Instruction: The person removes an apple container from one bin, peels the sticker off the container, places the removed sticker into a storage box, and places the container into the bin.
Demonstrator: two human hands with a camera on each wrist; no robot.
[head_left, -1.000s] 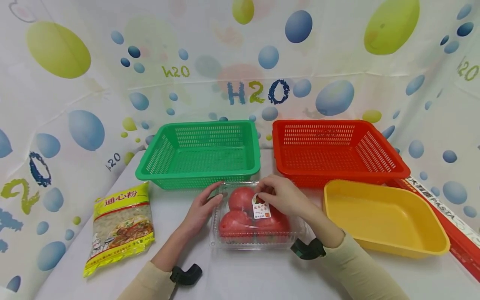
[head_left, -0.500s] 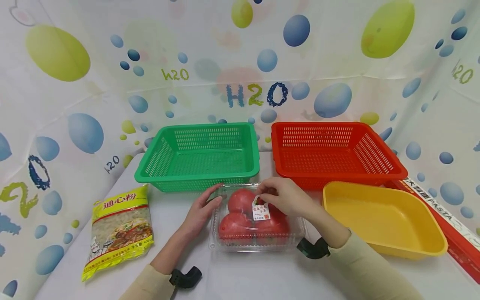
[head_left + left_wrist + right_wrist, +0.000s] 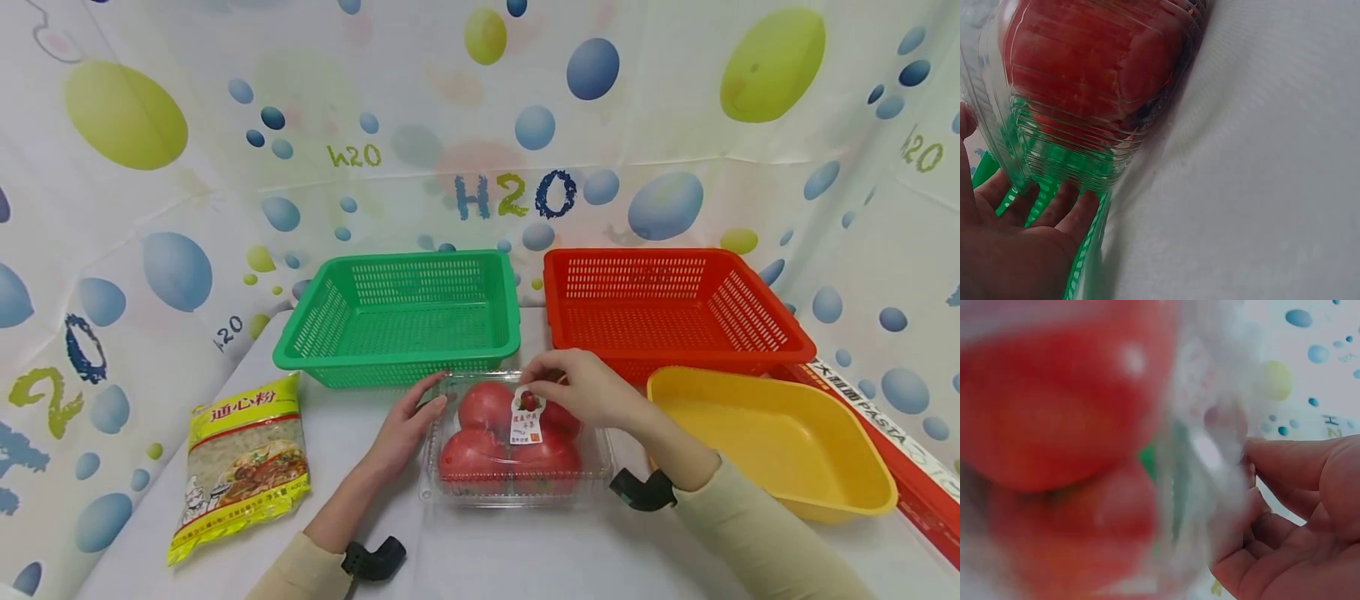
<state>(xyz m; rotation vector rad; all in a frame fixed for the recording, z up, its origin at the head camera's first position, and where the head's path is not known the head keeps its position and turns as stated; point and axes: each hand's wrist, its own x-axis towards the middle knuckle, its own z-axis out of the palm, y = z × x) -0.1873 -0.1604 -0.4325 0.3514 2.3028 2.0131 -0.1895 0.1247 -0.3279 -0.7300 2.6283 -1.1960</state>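
Observation:
A clear plastic clamshell box (image 3: 517, 493) with several red tomatoes (image 3: 471, 457) inside lies in front of me at mid-table. On its lid is a white label (image 3: 526, 430) with printed text and a small red fruit picture. Thumb and fingertips of my right hand (image 3: 585, 390) pinch the label's top end. My left hand (image 3: 399, 435) rests at the box's left side; in the left wrist view its spread fingers (image 3: 1075, 215) touch the ribbed plastic wall. Blur covers the box and label in the right wrist view, with the right thumb (image 3: 1291, 461) sharp beside them.
Behind the box stand a green basket (image 3: 408, 367) and a red basket (image 3: 675, 354). A yellow tub (image 3: 772, 442) is at the right, beside a long red pasta box (image 3: 915, 467). At the left lies a yellow macaroni bag (image 3: 243, 467). A patterned cloth (image 3: 412, 200) hangs behind.
My right hand has moved slightly right and away from the label's face, so its fruit picture shows now. The left hand and the box have stayed in place.

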